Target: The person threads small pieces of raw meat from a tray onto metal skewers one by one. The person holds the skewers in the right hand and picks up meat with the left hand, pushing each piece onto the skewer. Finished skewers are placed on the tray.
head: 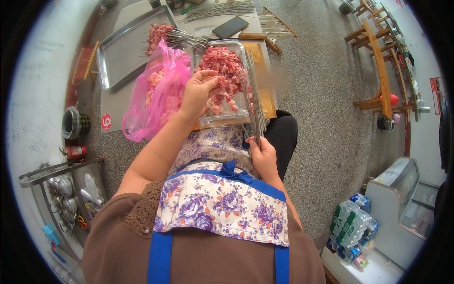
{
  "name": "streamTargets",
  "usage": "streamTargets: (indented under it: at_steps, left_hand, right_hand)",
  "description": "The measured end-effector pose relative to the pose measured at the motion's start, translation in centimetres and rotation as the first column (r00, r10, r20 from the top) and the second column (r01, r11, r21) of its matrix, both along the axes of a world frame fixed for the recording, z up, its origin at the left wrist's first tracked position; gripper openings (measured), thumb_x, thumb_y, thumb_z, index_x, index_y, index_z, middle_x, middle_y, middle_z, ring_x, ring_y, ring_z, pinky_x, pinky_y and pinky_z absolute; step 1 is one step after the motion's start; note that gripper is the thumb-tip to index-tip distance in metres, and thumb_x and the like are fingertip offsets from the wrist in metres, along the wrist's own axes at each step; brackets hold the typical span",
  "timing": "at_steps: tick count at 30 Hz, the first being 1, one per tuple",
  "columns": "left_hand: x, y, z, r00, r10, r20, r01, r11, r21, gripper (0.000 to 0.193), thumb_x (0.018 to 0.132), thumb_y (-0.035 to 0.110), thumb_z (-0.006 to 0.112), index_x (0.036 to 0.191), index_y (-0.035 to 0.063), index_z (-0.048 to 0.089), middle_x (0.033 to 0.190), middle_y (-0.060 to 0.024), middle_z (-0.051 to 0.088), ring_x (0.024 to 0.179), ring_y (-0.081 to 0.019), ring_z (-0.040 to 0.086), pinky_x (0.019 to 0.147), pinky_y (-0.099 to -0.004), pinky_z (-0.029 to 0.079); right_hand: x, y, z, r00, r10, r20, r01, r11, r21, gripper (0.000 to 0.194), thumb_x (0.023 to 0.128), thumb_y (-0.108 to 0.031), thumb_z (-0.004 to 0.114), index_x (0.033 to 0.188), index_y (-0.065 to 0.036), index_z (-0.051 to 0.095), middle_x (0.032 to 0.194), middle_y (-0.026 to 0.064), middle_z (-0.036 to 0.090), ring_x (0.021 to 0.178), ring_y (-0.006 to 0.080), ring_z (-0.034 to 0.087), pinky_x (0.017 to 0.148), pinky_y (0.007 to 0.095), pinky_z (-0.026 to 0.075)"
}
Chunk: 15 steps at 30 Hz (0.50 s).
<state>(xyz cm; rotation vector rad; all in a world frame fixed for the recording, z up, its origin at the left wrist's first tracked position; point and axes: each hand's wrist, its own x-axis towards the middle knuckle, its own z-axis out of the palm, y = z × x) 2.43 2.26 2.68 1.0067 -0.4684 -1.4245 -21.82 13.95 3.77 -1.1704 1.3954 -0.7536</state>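
My left hand [203, 89] is raised over the plastic-lined metal tray [243, 113], a small piece of raw meat pinched between thumb and fingers. Beneath and beyond it lies a heap of diced raw meat [227, 65]. My right hand [263, 156], low at the tray's near right corner, grips a bundle of thin metal skewers [256, 106] that reaches up along the tray's right side. One skewer seems to slant from the right hand towards the left. A pink plastic bag [156, 103] with more meat pieces lies left of the tray. Skewers loaded with meat [159, 33] rest behind the bag.
An empty metal tray [106, 71] stands at the table's left. A wooden board [271, 106] lies under the lined tray. Farther back are a wooden-handled tool [252, 36], a dark phone-like slab [230, 27] and loose skewers [220, 10]. Wooden benches [381, 74] stand at the right.
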Motion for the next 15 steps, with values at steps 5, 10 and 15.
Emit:
streamTargets:
  at_steps: [5, 10, 15]
  left_hand:
    - [-0.9, 0.3, 0.0, 1.0, -0.002, -0.029, 0.002, 1.0, 0.016, 0.018, 0.095, 0.001, 0.058, 0.113, 0.0014, 0.056, 0.106, -0.0146, 0.068, 0.097, -0.0235, 0.069, 0.083, -0.0335, 0.06]
    - [-1.3, 0.7, 0.4, 0.994, -0.08, -0.078, 0.086, 0.993, 0.082, 0.018, 0.096, 0.004, 0.058, 0.114, 0.0005, 0.057, 0.108, -0.0145, 0.068, 0.095, -0.0236, 0.07, 0.083, -0.0349, 0.059]
    - [-1.6, 1.6, 0.3, 0.951, -0.268, -0.153, 0.283, 0.955, 0.087, 0.021, 0.095, 0.005, 0.059, 0.115, -0.0021, 0.059, 0.107, -0.0141, 0.068, 0.091, -0.0219, 0.07, 0.084, -0.0335, 0.058]
  right_hand:
    - [0.1, 0.2, -0.5, 1.0, -0.017, 0.005, 0.017, 0.999, -0.027, 0.013, 0.098, -0.011, 0.059, 0.096, 0.0, 0.066, 0.068, -0.0036, 0.056, 0.06, 0.0034, 0.045, 0.054, 0.0236, 0.037]
    - [0.1, 0.1, 0.0, 1.0, -0.011, -0.002, 0.011, 1.0, 0.002, 0.013, 0.098, -0.012, 0.059, 0.097, 0.0, 0.066, 0.069, -0.0029, 0.057, 0.062, 0.0033, 0.046, 0.055, 0.0238, 0.038]
    - [0.0, -0.2, -0.6, 0.998, -0.019, 0.057, 0.019, 1.0, 0.013, 0.014, 0.098, -0.012, 0.059, 0.096, 0.0, 0.066, 0.072, -0.0018, 0.06, 0.066, 0.0037, 0.048, 0.058, 0.0235, 0.041]
